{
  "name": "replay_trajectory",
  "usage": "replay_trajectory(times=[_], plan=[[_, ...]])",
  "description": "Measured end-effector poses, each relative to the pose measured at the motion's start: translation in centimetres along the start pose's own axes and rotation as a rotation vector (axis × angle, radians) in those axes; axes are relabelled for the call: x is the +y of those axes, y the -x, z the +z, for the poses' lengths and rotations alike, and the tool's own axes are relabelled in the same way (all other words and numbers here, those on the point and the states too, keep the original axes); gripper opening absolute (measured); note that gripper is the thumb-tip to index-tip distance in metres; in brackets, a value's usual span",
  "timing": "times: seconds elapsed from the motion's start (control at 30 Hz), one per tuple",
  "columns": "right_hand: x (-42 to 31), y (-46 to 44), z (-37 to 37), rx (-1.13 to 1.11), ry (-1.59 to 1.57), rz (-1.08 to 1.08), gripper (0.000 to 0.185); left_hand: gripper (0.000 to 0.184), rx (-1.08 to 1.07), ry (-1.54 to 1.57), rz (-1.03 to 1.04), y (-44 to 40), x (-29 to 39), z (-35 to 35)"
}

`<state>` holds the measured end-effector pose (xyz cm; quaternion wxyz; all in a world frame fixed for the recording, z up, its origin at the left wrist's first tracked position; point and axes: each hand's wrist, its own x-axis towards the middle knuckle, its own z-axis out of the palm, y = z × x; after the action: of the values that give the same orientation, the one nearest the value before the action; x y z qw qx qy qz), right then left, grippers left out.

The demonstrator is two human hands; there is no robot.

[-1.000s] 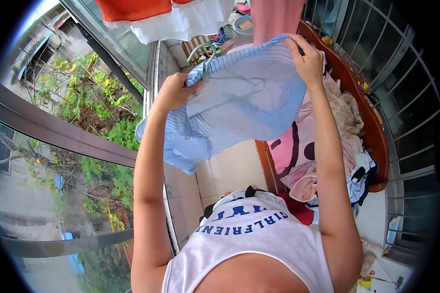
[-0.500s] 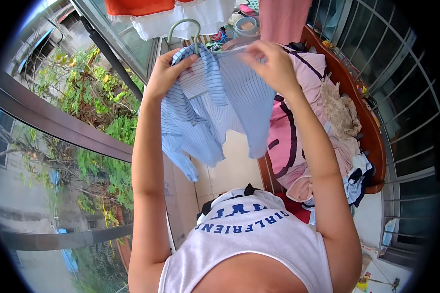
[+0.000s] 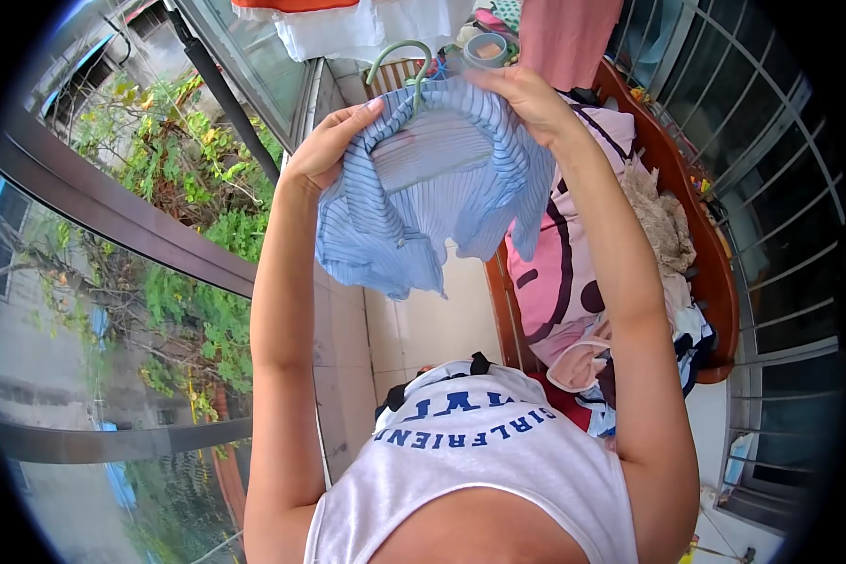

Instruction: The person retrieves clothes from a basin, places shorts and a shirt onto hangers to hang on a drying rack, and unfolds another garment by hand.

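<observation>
A light blue striped shirt (image 3: 385, 226) hangs in front of me on a pale green clothes hanger (image 3: 399, 49), whose hook rises above the collar. My left hand (image 3: 334, 141) pinches the shirt at one shoulder, thumb on top. At the opposite shoulder, my right hand (image 3: 526, 99) grips the fabric between thumb and fingers. Most of the hanger's body is hidden under the cloth. The shirt front falls open, and its lower edges dangle above the tiled floor.
To the right stands a brown wooden bench (image 3: 719, 282) heaped with clothes and a pink printed cloth (image 3: 550, 273). A pink garment (image 3: 569, 38) and white cloth (image 3: 376, 28) hang at the back. Window glass (image 3: 113, 376) is at left, a barred window (image 3: 771, 141) at right.
The shirt has spread wider over the hanger, its collar now opened between my hands. My right hand has gone from a blurred motion to gripping the shoulder. The hook has shifted right.
</observation>
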<state>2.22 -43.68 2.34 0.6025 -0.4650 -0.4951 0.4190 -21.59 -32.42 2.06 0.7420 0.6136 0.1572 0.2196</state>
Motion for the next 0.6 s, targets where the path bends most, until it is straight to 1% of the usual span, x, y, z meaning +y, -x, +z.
replay_trajectory(times=[0.07,0.13,0.17,0.2,0.27,0.3,0.33,0.4,0.43,0.47,0.53,0.57,0.6], plan=[[0.0,0.0,0.0,0.006,0.02,0.026,0.027,0.036,-0.009,0.019,-0.08,-0.2,0.0,-0.2],[0.4,0.1,-0.2,0.071,0.353,-0.011,0.03,0.038,0.029,0.013,-0.08,-0.1,0.1,0.4],[0.6,0.0,-0.7,0.053,0.559,0.019,0.028,0.04,0.067,0.007,-0.079,-0.1,0.2,0.8],[0.4,0.3,-0.5,0.054,0.559,0.02,0.028,0.04,0.066,0.007,-0.08,-0.1,0.2,1.1],[-0.1,1.2,0.0,0.239,0.999,-0.174,0.028,0.038,0.147,0.014,-0.085,-0.2,0.2,1.5],[-0.4,2.0,0.4,0.29,1.057,-0.216,0.031,0.038,0.146,0.015,-0.084,-0.3,0.1,1.1],[-0.3,2.3,0.5,0.291,1.058,-0.217,0.031,0.038,0.137,-0.013,-0.089,-0.5,-0.1,0.4],[0.1,2.6,0.2,0.373,1.276,-0.621,0.035,0.038,0.128,-0.041,-0.095,-0.6,-0.2,0.2],[0.6,2.4,-0.5,0.298,1.272,-0.665,0.039,0.038,0.122,-0.012,-0.066,-0.4,0.0,0.4],[1.3,2.1,-1.0,0.298,1.273,-0.663,0.039,0.038,0.116,0.017,-0.036,-0.3,0.2,0.5],[2.1,1.9,-1.4,-0.041,0.912,-0.351,0.041,0.035,0.11,0.033,-0.046,-0.5,-0.1,0.2],[2.5,1.9,-1.5,0.037,0.95,-0.317,0.044,0.034,0.155,-0.043,-0.028,-0.7,-0.2,-0.2],[2.5,1.9,-1.2,0.035,0.952,-0.324,0.044,0.033,0.201,-0.121,-0.006,-0.9,-0.3,-0.6]])
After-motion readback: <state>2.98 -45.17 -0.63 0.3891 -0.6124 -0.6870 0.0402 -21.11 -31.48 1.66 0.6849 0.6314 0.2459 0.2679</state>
